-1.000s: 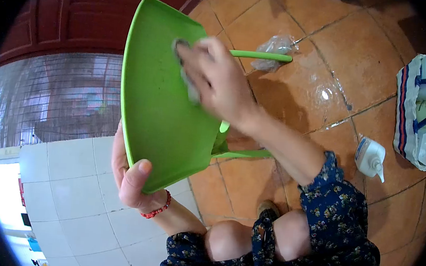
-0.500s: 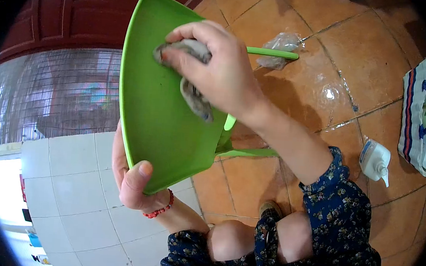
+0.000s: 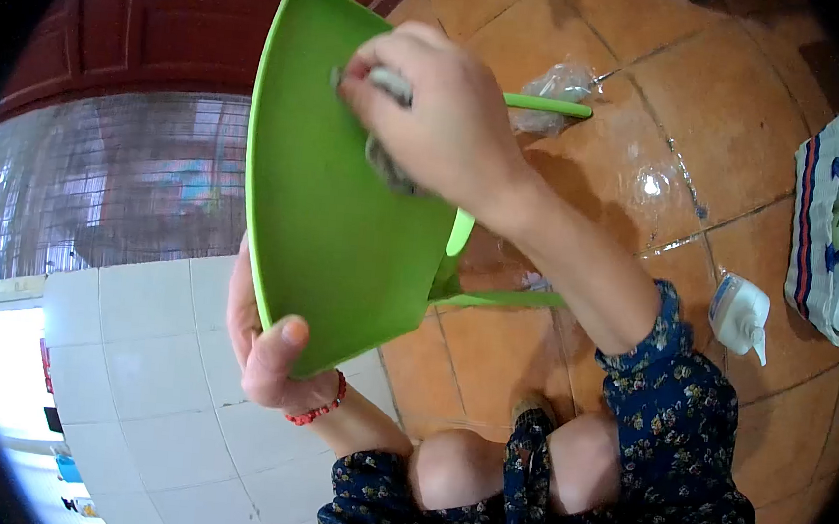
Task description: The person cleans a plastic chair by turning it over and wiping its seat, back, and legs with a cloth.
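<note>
A green plastic chair (image 3: 332, 245) is tipped up before me, its broad smooth panel facing me and its legs pointing right. My left hand (image 3: 275, 349), with a red bead bracelet at the wrist, grips the panel's lower left edge, thumb on the face. A crumpled grey rag (image 3: 392, 169) is bunched in my right hand (image 3: 441, 116), whose fingers are closed around it against the upper part of the panel. Part of the rag is hidden under the palm.
A white pump bottle (image 3: 740, 315) lies on the orange tiled floor. Clear plastic wrapping (image 3: 559, 88) is by a chair leg, and wet patches shine nearby. A striped bag (image 3: 811, 229) with bottles stands at the right. White tiles (image 3: 150, 310) are at the left.
My right hand has moved slightly up and right across the panel with the rag. The chair and my left hand have shifted a little to the right.
</note>
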